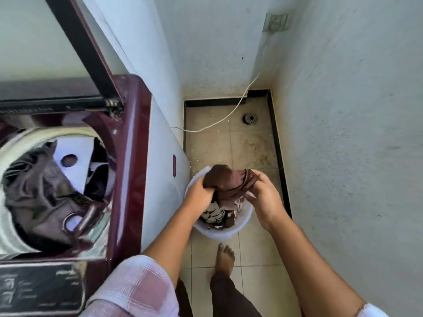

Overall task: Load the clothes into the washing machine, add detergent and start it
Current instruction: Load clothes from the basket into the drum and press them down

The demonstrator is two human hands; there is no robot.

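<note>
A maroon top-loading washing machine [135,138] stands at the left with its lid [41,42] raised. Dark and white clothes [45,191] lie in its drum. On the floor to its right sits a white plastic bucket [226,232] holding more clothes, among them a patterned piece [212,215]. A brown garment [225,179] is bunched above the bucket. My left hand [199,193] grips its left side and my right hand [265,197] grips its right side. No detergent shows in the frame.
The machine's control panel [39,287] is at the bottom left. White walls close in the narrow tiled floor [249,147]. A white cable [231,110] trails from a wall socket [275,22] to the machine. A floor drain [250,118] lies ahead. My bare foot [225,257] stands behind the bucket.
</note>
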